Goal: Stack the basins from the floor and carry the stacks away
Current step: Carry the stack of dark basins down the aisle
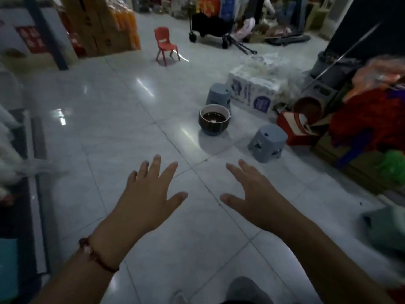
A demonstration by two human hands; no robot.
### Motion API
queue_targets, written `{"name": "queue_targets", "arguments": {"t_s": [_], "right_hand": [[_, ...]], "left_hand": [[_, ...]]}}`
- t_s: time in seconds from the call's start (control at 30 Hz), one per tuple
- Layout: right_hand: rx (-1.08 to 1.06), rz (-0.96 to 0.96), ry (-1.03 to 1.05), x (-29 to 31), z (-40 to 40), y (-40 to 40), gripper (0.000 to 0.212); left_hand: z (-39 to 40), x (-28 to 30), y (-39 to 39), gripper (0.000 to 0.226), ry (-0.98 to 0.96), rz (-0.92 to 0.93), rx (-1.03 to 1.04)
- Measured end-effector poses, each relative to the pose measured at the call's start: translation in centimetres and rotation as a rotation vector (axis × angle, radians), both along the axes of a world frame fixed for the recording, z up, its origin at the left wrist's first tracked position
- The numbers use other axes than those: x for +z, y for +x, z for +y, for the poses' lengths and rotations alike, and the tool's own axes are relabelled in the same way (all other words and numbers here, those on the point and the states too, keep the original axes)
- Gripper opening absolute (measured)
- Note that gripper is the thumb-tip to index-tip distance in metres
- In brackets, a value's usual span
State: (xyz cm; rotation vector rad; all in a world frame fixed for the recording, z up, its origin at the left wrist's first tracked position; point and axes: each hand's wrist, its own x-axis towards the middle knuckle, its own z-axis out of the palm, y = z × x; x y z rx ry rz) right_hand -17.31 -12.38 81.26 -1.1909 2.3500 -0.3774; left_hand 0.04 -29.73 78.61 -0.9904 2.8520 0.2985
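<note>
Both hands reached forward over the tiled floor [92, 119], palms down, fingers spread and straight, holding nothing. The left hand [149, 194] carried a red bead bracelet [96, 255] at the wrist; the right hand [254, 194] was bare. Neither touched anything.

Ahead of the hands, well apart from them, stood a basin stack [214, 119]: a dark round bowl with a pale rim and dark inside, sitting in what looked like a bluish one beneath it. How many were nested could not be told. Just behind it stood a grey-blue stool [218, 94], and to its right, nearer the clutter, a second stool [267, 140] of the same kind.

Behind the stools lay a white wrapped pack [254, 93] with blue print. To the right were a red box [295, 130], a brown round pot [306, 108] tilted on its side, and a heap of red, orange, purple and green goods [370, 119], blurred. A pale green thing [385, 227] lay at the right edge, too blurred to name.

Farther off, a small red chair [164, 46] stood alone on the floor, with a black cart [208, 27] beyond it and cartons [98, 25] at the upper left. A grey shoe [247, 290] showed at the bottom edge
</note>
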Motion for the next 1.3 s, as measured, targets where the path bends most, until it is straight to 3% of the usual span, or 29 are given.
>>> {"name": "queue_targets", "arguments": {"t_s": [0.13,0.47,0.83,1.0,1.13,1.3], "right_hand": [[-0.114,-0.142,-0.04,-1.0,-2.2,-3.1,0.08],[-0.244,-0.251,-0.064,-4.6,-9.1,-14.4,0.08],[-0.084,-0.147,0.047,-5.5,-24.2,-33.0,0.083],[-0.014,-0.133,0.046,-5.5,-32.9,-38.3,0.084],[-0.039,-0.136,0.063,-7.0,-39.9,-42.6,0.083],[-0.135,-0.122,0.134,-7.8,-48.5,-47.9,0.084]], "left_hand": [[-3.5,-0.4,-4.7,0.081,0.015,-0.018,-0.092],[-12.6,-2.3,-17.5,0.081,-0.002,-0.097,-0.184],[-26.4,-3.2,-33.0,0.082,0.028,-0.09,-0.06],[-33.5,-4.2,-36.0,0.104,0.103,-0.095,0.035],[-41.0,-6.4,-41.3,0.112,0.105,-0.097,-0.003],[-51.4,-7.5,-49.7,0.083,0.095,-0.114,-0.111]]}}
